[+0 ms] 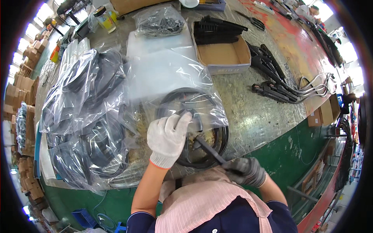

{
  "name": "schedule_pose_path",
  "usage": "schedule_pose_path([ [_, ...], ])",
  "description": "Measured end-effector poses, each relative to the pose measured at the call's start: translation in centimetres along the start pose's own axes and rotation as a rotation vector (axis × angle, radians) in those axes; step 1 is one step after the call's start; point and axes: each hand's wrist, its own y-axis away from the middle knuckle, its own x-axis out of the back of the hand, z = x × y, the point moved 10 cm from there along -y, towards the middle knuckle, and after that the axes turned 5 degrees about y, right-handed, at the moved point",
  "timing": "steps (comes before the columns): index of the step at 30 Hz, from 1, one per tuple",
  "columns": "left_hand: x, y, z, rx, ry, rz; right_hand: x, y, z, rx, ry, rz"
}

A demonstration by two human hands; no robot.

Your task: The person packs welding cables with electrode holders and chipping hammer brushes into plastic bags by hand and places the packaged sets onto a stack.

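My left hand (168, 138), in a white knit glove, presses flat on a clear plastic bag (182, 81) lying on the worktable, over a coiled black cable (217, 128) inside the bag. My right hand (245, 171), in a grey glove, grips a long black bar-shaped part (208, 150) at the table's near edge. The bar's far end reaches into the bag's mouth beside the coil. My left fingers lie close to a small black connector end (197, 121) of the coil.
A heap of filled bags with black coils (85, 112) lies at the left. An open cardboard box with black bars (221, 44) stands beyond the bag. More black parts with grey cables (279, 87) lie at the right. Cardboard cartons (23, 89) are stacked at the far left.
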Motion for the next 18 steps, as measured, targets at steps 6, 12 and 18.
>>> schedule_pose_path([
  [6,1.2,0.8,3.2,-0.094,0.079,0.052,-1.6,-3.6,-0.2,-0.061,0.418,0.380],
  [12,0.2,2.9,3.1,-0.091,0.056,-0.138,-1.2,-7.8,1.4,-0.036,0.471,0.427],
  [18,0.8,10.3,-3.6,0.304,-0.227,-0.259,2.4,-5.9,4.0,-0.256,0.665,0.600],
])
